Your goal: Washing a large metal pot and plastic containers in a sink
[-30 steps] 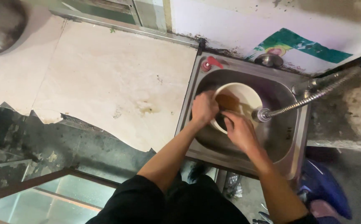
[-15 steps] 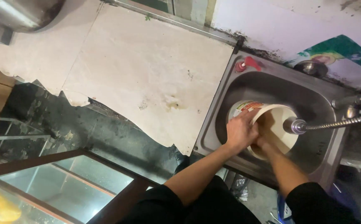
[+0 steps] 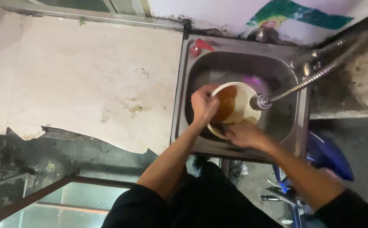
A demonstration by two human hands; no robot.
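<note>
Bowl (image 3: 234, 105) now tipped up more than half a second ago, brown inside facing camera, sitting in steel sink (image 3: 294, 135) under hose nozzle (image 3: 261, 101). Left hand (image 3: 204, 105) clamps bowl's left rim. Right hand (image 3: 245, 134) presses low rim; fingers blurred, can't tell its grip.

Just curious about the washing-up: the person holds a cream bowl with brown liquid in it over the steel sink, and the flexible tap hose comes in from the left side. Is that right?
Not quite. In the head view the flexible tap hose comes in from the right side, not the left. The rest stands: the left hand and right hand hold the cream bowl with brown liquid over the steel sink.
</note>
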